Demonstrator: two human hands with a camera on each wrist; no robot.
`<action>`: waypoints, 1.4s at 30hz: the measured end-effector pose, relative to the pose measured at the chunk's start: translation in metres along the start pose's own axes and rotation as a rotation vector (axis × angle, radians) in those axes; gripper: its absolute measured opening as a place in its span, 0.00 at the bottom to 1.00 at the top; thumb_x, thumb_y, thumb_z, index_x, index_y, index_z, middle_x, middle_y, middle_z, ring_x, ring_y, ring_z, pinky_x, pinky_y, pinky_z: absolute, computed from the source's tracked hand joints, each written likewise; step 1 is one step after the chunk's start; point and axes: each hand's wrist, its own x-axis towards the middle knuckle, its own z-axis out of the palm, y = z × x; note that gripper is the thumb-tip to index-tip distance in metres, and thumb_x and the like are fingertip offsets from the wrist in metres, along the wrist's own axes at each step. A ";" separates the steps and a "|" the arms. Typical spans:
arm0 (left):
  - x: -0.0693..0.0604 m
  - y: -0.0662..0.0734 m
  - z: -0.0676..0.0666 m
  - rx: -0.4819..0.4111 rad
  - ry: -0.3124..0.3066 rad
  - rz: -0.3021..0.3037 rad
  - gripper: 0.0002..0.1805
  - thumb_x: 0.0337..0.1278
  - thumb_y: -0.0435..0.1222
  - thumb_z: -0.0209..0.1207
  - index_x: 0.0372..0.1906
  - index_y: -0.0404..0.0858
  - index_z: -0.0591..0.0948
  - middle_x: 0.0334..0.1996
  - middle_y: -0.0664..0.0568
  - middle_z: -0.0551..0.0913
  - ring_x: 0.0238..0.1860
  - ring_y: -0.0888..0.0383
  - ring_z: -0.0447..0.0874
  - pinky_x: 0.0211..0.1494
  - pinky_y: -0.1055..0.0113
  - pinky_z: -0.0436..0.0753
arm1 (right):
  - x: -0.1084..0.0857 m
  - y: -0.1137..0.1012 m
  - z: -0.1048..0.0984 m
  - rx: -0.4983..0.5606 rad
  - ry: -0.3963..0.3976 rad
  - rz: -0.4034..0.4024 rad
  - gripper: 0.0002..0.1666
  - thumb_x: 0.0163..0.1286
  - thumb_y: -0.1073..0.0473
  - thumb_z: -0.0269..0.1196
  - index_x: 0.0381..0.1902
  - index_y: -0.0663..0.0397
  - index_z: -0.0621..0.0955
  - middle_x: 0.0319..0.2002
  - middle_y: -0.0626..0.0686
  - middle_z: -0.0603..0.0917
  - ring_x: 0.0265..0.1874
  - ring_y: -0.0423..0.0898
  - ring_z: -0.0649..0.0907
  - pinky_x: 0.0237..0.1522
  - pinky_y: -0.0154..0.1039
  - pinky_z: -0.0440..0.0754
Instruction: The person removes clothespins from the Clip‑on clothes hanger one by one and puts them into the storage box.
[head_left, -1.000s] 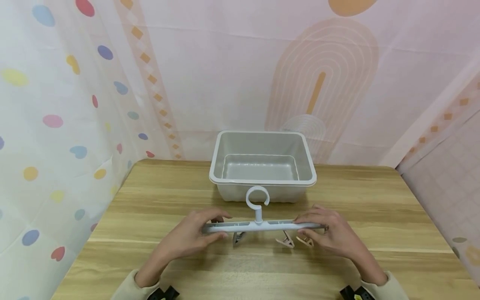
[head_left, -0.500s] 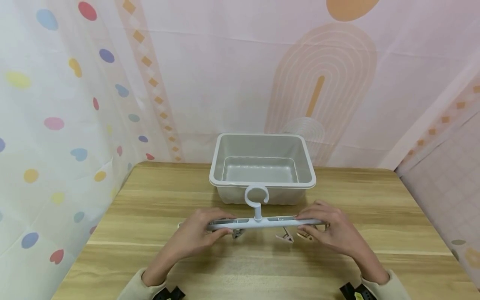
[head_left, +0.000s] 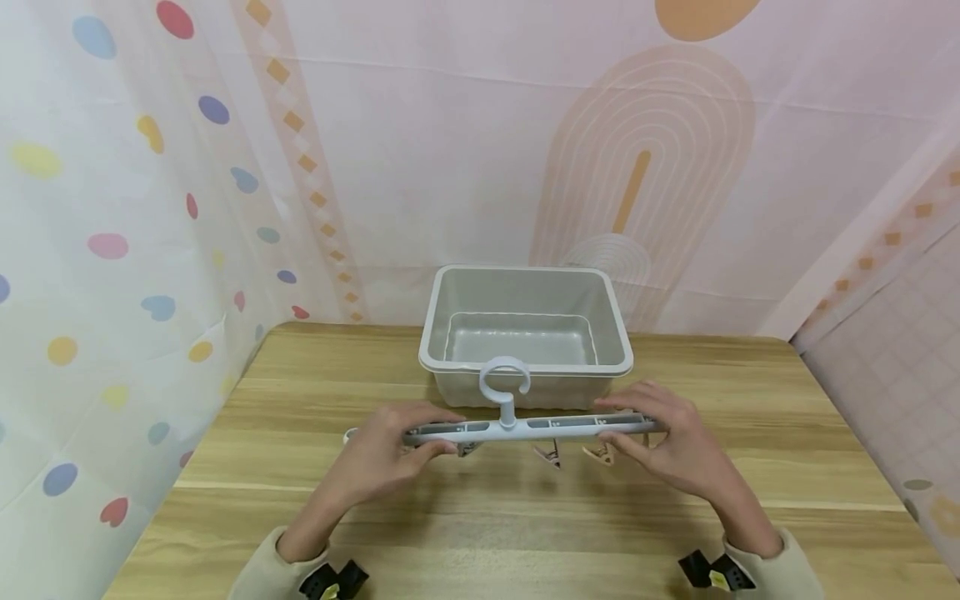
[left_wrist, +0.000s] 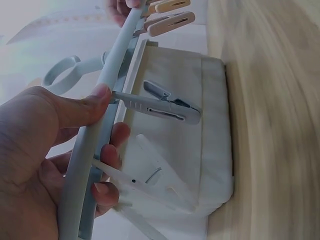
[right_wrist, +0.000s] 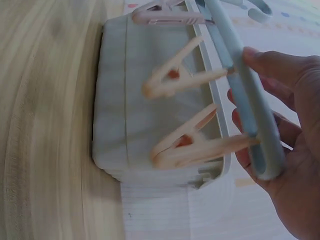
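Note:
Both hands hold a light blue-grey clip hanger [head_left: 540, 428] above the table, its hook [head_left: 504, 379] pointing up. The left hand [head_left: 382, 454] grips the left part of the bar, thumb on the near side and fingers behind. At the other end the right hand [head_left: 667, 433] pinches the bar between thumb and fingers. Clothes pegs dangle beneath: a grey peg [left_wrist: 162, 107] and a white peg [left_wrist: 150, 180] near the left hand, a pinkish peg [right_wrist: 170, 19] and two peach pegs [right_wrist: 185, 82] toward the right hand.
Just behind the hanger stands a grey plastic bin [head_left: 525, 367], with nothing seen inside. It rests on a wood-grain table [head_left: 525, 533]. A patterned curtain [head_left: 420, 167] hangs along the back and left side.
The hanger has risen a little and shifted slightly left and toward the bin, still held by both hands. The pegs beneath have swung. The bin has stayed in place.

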 end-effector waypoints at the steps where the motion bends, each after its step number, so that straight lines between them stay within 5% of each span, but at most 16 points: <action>1: 0.000 0.000 -0.001 -0.006 0.000 -0.002 0.17 0.53 0.35 0.75 0.49 0.48 0.89 0.41 0.63 0.91 0.38 0.70 0.85 0.42 0.69 0.84 | 0.000 0.000 -0.001 0.001 0.004 0.015 0.30 0.50 0.68 0.80 0.52 0.44 0.88 0.45 0.44 0.88 0.44 0.40 0.84 0.49 0.31 0.80; 10: 0.002 -0.004 -0.016 -0.007 0.037 -0.022 0.18 0.51 0.34 0.76 0.49 0.49 0.89 0.40 0.64 0.90 0.37 0.69 0.85 0.42 0.70 0.83 | 0.000 0.004 -0.008 0.014 0.028 0.132 0.39 0.54 0.67 0.79 0.64 0.46 0.80 0.56 0.50 0.86 0.57 0.35 0.81 0.62 0.24 0.72; 16: 0.003 -0.006 -0.025 0.008 0.054 -0.055 0.19 0.51 0.34 0.76 0.49 0.51 0.89 0.43 0.63 0.90 0.39 0.67 0.86 0.44 0.68 0.84 | -0.001 0.010 -0.010 0.133 0.053 0.191 0.42 0.57 0.73 0.75 0.69 0.55 0.75 0.56 0.60 0.85 0.55 0.32 0.81 0.52 0.26 0.79; 21: 0.002 -0.010 -0.029 0.025 0.091 -0.035 0.19 0.50 0.32 0.76 0.49 0.49 0.89 0.45 0.59 0.91 0.44 0.64 0.88 0.48 0.69 0.84 | -0.003 0.014 -0.008 0.222 0.058 0.273 0.42 0.60 0.73 0.73 0.71 0.55 0.73 0.57 0.51 0.84 0.50 0.35 0.82 0.49 0.29 0.81; 26: 0.000 -0.012 -0.033 0.027 0.114 -0.020 0.19 0.50 0.31 0.76 0.49 0.48 0.89 0.44 0.59 0.91 0.43 0.64 0.88 0.47 0.74 0.82 | -0.006 0.015 -0.004 0.289 0.068 0.341 0.39 0.64 0.72 0.71 0.71 0.57 0.73 0.53 0.44 0.82 0.48 0.41 0.82 0.48 0.29 0.82; 34: -0.004 -0.015 -0.039 0.003 0.135 -0.008 0.20 0.49 0.30 0.76 0.49 0.47 0.89 0.43 0.57 0.91 0.41 0.65 0.87 0.45 0.79 0.80 | -0.006 0.016 0.008 0.347 0.028 0.374 0.29 0.69 0.69 0.67 0.67 0.55 0.75 0.49 0.60 0.83 0.46 0.37 0.83 0.48 0.30 0.82; 42: -0.004 -0.015 -0.043 -0.009 0.147 0.007 0.19 0.49 0.30 0.76 0.49 0.45 0.89 0.43 0.56 0.91 0.40 0.66 0.87 0.43 0.80 0.79 | 0.000 0.017 0.014 0.339 0.002 0.400 0.21 0.74 0.65 0.64 0.63 0.53 0.78 0.49 0.55 0.85 0.47 0.36 0.84 0.51 0.32 0.83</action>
